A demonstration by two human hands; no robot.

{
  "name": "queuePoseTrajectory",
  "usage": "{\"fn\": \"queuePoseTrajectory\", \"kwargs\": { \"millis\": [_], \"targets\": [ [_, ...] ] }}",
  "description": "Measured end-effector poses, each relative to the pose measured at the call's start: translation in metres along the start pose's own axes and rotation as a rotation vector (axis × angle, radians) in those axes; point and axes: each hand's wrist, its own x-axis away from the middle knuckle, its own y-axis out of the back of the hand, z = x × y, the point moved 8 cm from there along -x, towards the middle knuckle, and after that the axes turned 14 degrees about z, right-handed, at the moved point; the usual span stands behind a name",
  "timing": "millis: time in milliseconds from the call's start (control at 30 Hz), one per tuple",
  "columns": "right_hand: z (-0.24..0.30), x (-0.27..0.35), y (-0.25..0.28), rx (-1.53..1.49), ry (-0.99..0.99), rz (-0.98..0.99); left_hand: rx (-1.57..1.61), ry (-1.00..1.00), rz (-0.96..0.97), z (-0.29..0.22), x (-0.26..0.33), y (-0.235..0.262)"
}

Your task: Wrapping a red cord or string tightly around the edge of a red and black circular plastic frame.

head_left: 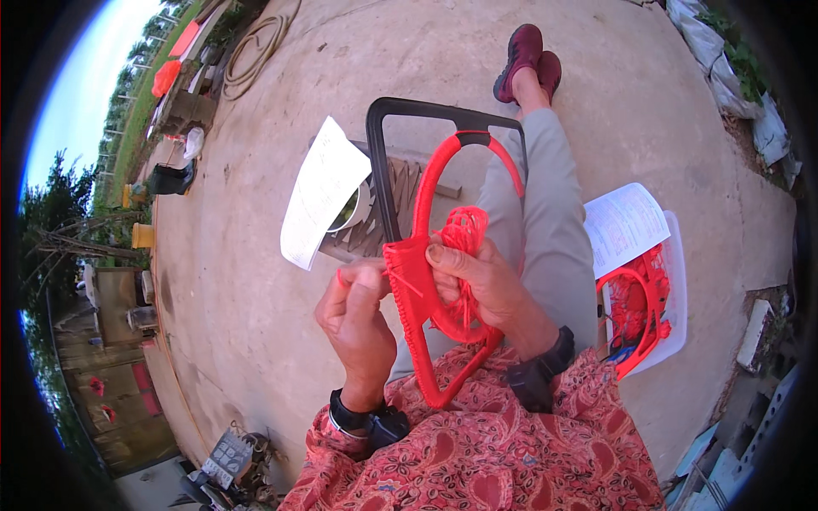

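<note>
Concrete [256, 187], tub [678, 285] of red loops [651, 294], hands [490, 283] holding cord [464, 228]

Between the left hand [358, 319] and the right hand [487, 285], the red cord-wrapped panel [407, 272] is ribbed; the red bundle of thin cord [466, 228] at the right hand looks fibrous, with a slight sheen. Beyond the 2 hands, the black angular frame [381, 170] is smooth and hard, plastic or painted metal, which cannot be told. Past the left hand, the white rectangular sheet [319, 200] is matt paper. Right of the right hand, the translucent rectangular box [676, 285] is smooth plastic. Below the hands, the red paisley shirt [477, 456] is matt cloth; around them, the grey concrete floor [247, 255] is rough.
</note>
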Motion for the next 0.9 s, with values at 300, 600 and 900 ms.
{"fn": "queuePoseTrajectory", "kwargs": {
  "millis": [300, 600, 900],
  "targets": [
    [0.012, 0.020, -0.002, 0.003, 0.017, -0.085, 0.729, 0.410, 0.259, 0.078, -0.011, -0.032],
    [0.080, 0.091, -0.013, 0.339, 0.263, -0.357, 0.872, 0.438, 0.785, 0.023, -0.015, -0.142],
    [0.145, 0.199, -0.093, 0.707, 0.526, -0.674, 1.089, 0.357, 1.079, -0.052, 0.008, -0.233]
  ]
}}
